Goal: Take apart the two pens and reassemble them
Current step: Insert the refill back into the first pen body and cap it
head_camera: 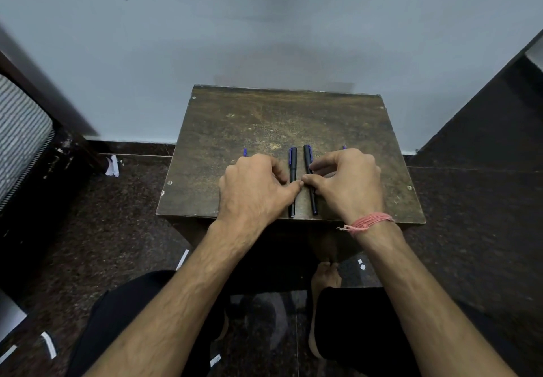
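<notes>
I see two black pens with blue clips lying side by side on the wooden stool, running from its near edge toward the middle: the left pen (292,182) and the right pen (310,182), close but apart. My left hand (252,188) has its fingers curled, thumb tip reaching toward the left pen's barrel; my right hand (346,185) pinches the right pen between thumb and forefinger. Whether the left hand truly grips its pen, I cannot tell, since the knuckles hide the contact. Small blue tips show beyond each hand, one at the left (244,151) and one at the right (344,147) (refills, I would guess, mostly hidden). If so, the pens seem partly stripped, with reassembly left. The stool (264,118) stands against a pale wall on dark flooring.
</notes>
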